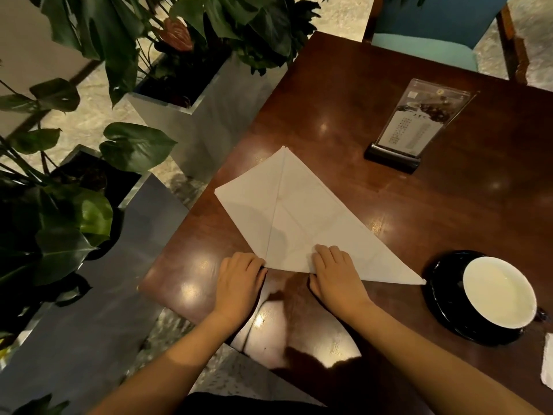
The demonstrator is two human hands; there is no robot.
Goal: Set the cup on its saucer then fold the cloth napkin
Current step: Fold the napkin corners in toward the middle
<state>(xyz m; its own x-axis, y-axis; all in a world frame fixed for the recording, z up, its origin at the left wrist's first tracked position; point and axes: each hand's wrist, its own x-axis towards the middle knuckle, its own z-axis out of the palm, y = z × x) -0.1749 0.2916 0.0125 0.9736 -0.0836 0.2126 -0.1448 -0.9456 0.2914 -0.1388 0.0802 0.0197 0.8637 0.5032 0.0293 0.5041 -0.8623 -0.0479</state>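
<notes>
A white cloth napkin (302, 217) lies on the dark wooden table (449, 205), folded into a triangle with its left corner turned in along a crease. My left hand (239, 277) rests at the napkin's near corner, fingertips on its edge. Beside it, my right hand (335, 271) lies flat on the near folded edge, pressing the cloth down. At the right, the cup (499, 292), white inside, stands on its black saucer (443, 298). The napkin's right tip reaches almost to the saucer.
An acrylic menu stand (410, 127) on a black base stands at the table's far side. A blue chair (431, 34) sits behind the table. Metal planters (194, 109) with large leaves stand to the left. A white paper piece (547, 366) lies at the right edge.
</notes>
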